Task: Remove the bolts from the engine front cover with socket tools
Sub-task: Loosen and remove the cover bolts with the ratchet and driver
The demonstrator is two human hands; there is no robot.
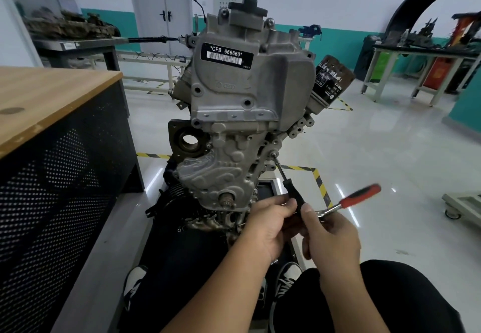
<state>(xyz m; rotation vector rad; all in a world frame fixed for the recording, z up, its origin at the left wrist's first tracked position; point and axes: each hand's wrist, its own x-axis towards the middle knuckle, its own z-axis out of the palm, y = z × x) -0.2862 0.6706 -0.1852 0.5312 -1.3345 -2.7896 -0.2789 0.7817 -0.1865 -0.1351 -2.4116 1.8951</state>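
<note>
I see the cast-aluminium engine front cover [223, 173], ribbed and lumpy, upright at centre, beside a wood-topped bench [52, 98] with perforated black sides. My left hand [270, 226] curls round the black handle of a slim socket driver [290, 189] whose steel shaft meets a bolt [273, 154] on the cover's right edge. My right hand [330, 236] grips a chrome ratchet [351, 201] with a red grip.

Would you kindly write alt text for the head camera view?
Both hands work a black-handled socket driver whose tip sits on a bolt at the right edge of the engine front cover. The left hand pinches the handle; the right hand also holds a red-handled ratchet.
</note>
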